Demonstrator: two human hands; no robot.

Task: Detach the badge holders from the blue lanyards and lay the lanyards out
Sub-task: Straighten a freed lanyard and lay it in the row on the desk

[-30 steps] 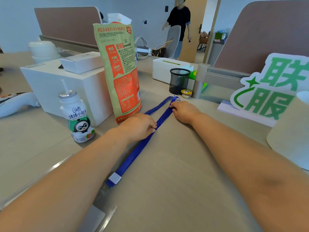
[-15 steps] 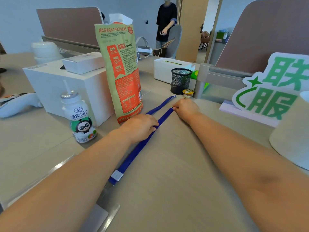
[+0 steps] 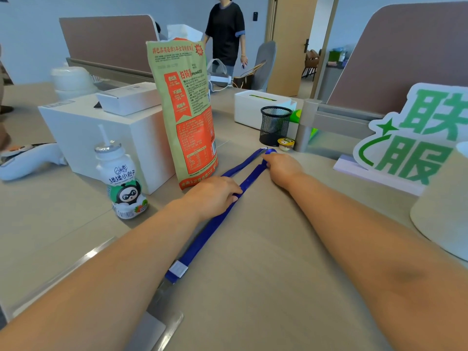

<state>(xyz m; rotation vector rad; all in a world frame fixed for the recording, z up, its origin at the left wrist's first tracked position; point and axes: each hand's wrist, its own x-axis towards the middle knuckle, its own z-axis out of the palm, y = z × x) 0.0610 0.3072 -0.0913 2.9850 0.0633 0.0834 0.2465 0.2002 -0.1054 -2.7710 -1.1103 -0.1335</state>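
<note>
A pale grey-blue wall (image 3: 76,11) is running along the back of an open office, where soft, even light is falling across a beige desk top (image 3: 266,274). Two brown screens are rising from the desk. The left screen (image 3: 106,41) is standing at the far side, and the right screen (image 3: 405,59) is slanting up above a grey rail (image 3: 342,120). Between them a tan wooden door (image 3: 291,46) is standing beside an opening, and dark chairs (image 3: 310,63) are showing in the room beyond. A grey office chair (image 3: 264,64) is sitting near the door, and a person in a black top (image 3: 225,31) is standing just beside it. A metal strip (image 3: 63,272) is cutting across the desk's near left corner.
</note>
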